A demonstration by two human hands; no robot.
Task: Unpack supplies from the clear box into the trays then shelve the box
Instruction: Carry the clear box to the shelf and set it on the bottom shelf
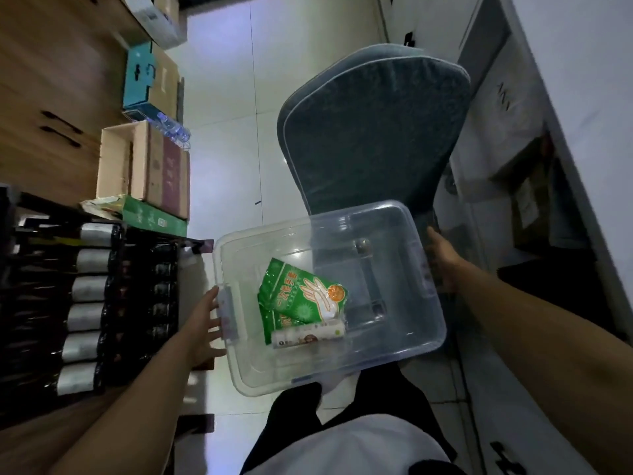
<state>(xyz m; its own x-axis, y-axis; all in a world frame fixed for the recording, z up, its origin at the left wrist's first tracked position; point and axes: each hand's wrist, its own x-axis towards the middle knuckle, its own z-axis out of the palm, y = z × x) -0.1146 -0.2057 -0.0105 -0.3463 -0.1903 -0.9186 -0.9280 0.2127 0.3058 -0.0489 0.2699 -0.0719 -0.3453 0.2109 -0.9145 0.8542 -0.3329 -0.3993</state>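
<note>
I carry a clear plastic box (404, 323) in front of my body, above the floor. My left hand (205, 323) holds its left end by the latch handle, fingers reaching under the rim. At the opposite end my right hand (443, 260) grips the right handle. Inside the box lie green packets of disposable gloves (301, 293), one on top of another. A small white bottle (308, 337) lies on its side below them. The rest of the box is bare. No trays are in view.
A grey-green cushioned chair (373, 132) stands just beyond the box. A dark rack of bottles (89, 303) is at left, with cardboard boxes (150, 166) and a wooden cabinet (51, 97) behind it. A grey desk or cabinet (565, 166) runs along the right.
</note>
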